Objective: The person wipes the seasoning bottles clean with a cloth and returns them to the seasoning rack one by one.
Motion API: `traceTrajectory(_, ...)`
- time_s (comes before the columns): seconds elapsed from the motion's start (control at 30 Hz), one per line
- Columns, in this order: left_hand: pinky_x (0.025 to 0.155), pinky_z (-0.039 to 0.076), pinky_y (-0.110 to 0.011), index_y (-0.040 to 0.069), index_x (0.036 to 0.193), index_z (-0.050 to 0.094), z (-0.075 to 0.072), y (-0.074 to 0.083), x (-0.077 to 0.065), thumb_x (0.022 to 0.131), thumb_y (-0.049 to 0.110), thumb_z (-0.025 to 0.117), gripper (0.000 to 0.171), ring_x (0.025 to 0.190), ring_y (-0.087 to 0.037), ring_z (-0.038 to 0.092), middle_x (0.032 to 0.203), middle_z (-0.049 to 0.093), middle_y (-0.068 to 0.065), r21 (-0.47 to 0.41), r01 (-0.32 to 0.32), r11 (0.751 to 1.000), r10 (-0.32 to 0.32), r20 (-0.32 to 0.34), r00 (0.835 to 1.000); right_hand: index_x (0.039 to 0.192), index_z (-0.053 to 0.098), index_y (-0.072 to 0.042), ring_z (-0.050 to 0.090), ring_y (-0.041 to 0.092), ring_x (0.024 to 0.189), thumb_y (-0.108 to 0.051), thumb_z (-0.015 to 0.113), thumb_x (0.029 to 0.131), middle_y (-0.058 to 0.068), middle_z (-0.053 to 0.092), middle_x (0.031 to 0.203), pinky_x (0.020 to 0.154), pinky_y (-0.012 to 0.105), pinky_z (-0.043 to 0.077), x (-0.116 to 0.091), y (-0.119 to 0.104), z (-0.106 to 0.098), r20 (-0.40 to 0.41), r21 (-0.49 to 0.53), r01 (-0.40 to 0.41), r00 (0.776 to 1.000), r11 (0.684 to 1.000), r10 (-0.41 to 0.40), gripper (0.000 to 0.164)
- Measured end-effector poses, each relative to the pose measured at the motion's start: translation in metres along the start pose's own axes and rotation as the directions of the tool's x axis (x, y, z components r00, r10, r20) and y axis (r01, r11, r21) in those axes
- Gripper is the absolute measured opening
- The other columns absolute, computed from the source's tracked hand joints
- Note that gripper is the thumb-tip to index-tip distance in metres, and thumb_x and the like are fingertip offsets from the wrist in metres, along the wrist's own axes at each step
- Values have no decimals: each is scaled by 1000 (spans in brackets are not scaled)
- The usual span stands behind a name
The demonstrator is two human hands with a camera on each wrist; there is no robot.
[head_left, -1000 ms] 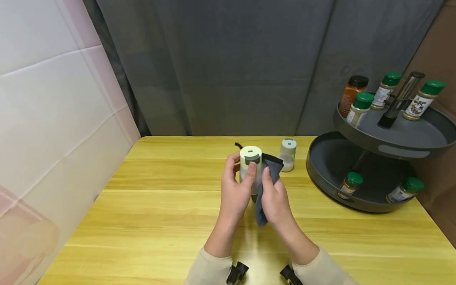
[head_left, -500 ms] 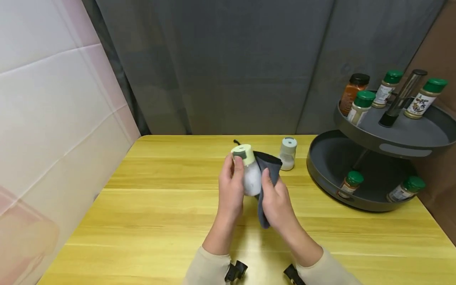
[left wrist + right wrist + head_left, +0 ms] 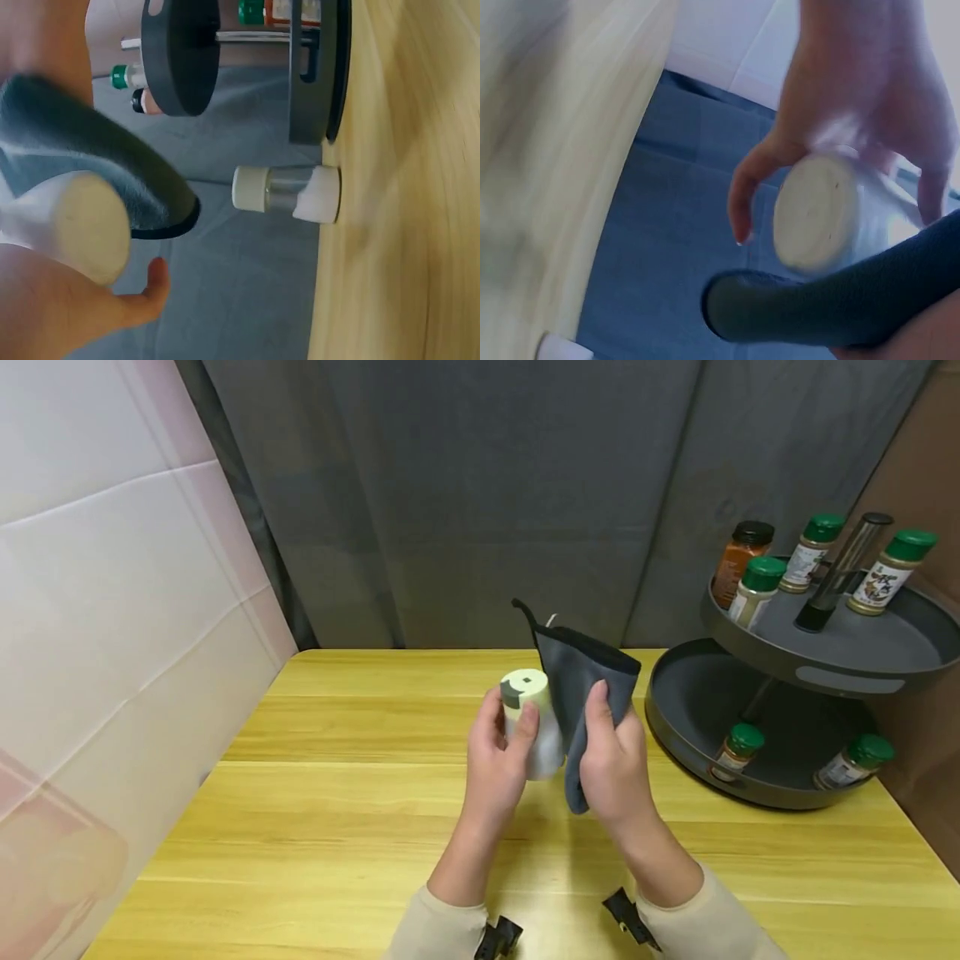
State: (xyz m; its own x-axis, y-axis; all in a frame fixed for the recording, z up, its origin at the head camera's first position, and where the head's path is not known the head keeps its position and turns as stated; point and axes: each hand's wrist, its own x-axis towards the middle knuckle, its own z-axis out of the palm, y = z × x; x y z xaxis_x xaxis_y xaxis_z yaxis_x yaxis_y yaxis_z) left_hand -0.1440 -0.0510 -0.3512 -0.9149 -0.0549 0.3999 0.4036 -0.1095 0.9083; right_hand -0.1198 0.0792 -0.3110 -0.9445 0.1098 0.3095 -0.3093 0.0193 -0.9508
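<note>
Jar (image 3: 546, 750): in front of me, well clear of the table (image 3: 337, 835); it leans, base towards 5 o'clock, pale yellow cap (image 3: 528, 683) towards 11. I read the clock from the jar, 12 being straight away from me.
Left hand (image 3: 495, 764): at 8 o'clock, pinching the jar between thumb and curled fingers; the wrist views show one finger standing off it.
Cloth (image 3: 566, 681): grey with a black edge, just beside the jar from 1 round to 4 o'clock; whether it touches the glass I cannot tell. Its black loop (image 3: 525, 614) sticks up at 12.
Right hand (image 3: 618, 768): at 4 o'clock, gripping the cloth with the thumb on its near face; the fingers behind are hidden.
Step in hand: wiping the jar down, I judge, with the cloth a little away from the wall, as if between strokes.
Next move: seems to call for laying the cloth flat against the jar and turning the jar in my left fingers, pinch firm enough that it doesn't slip.
Second jar (image 3: 287, 193): upright on the table in the left wrist view; the head view hides it, probably behind the cloth, around 1 or 2 o'clock.
Two-tier rack (image 3: 772, 662): at 3 o'clock, well apart, seasoning bottles (image 3: 883, 581) on both levels.
Curtain (image 3: 450, 510): grey, across 12.
</note>
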Motion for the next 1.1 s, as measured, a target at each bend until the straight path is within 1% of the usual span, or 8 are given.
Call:
traceTrajectory(0.13,101,56,-31,7,144,60,5,5,-4,106,26,68,44,119,-18,59,135,63,-17,38,-41,998,39,48,998,145,50,6,56,23,113,-21,43,114,21,60,126,99,23,44,-4,8,12,4,-138,236,971,962,-238,42)
traceTrajectory(0.23,100,56,-29,8,145,61,7,8,-6,105,19,67,41,119,-17,59,133,63,-16,39,-31,999,29,41,999,149,49,4,58,26,115,-16,44,113,21,60,127,103,30,45,-8,18,20,41,-224,323,946,919,-322,41)
traceTrajectory(0.4,104,54,-35,9,143,62,4,8,-4,104,16,68,40,119,-18,58,134,63,-14,50,-1,999,3,-31,1000,150,48,0,61,26,116,-30,37,117,19,62,129,103,39,47,-13,33,22,87,-191,98,993,977,-82,46)
traceTrajectory(0.53,98,53,-35,6,138,61,3,3,-4,102,16,71,39,114,-19,58,131,63,-14,79,-9,997,14,-62,998,140,52,-3,59,23,99,-46,28,117,16,63,113,93,35,46,-9,29,20,101,-152,-85,990,985,101,54)
traceTrajectory(0.67,95,51,-31,4,133,60,8,-1,-6,100,16,73,37,111,-19,57,126,63,-16,98,-50,994,54,-42,998,135,52,-1,57,23,96,-41,30,117,15,60,107,90,29,46,-4,16,22,37,-89,25,999,996,-21,49)
traceTrajectory(0.8,97,51,-33,5,131,60,11,4,-5,99,14,74,36,113,-19,57,123,63,-16,80,-45,996,49,-44,998,148,43,1,55,22,112,-27,34,117,16,59,123,101,24,43,-8,22,28,22,-105,185,983,977,-183,43)
traceTrajectory(1.0,96,50,-42,6,132,61,6,5,-3,100,14,72,34,112,-21,56,124,65,-16,115,-6,993,16,-82,997,145,50,-3,60,19,98,-38,27,118,12,63,111,91,28,47,-12,38,19,128,-97,-40,990,995,52,50)
traceTrajectory(1.1,94,50,-41,6,131,62,7,4,-4,100,16,72,34,110,-21,58,122,67,-16,144,-9,990,19,-68,997,137,55,-3,58,17,84,-45,25,117,10,59,97,81,27,47,-8,27,16,125,-36,-83,988,996,87,55)
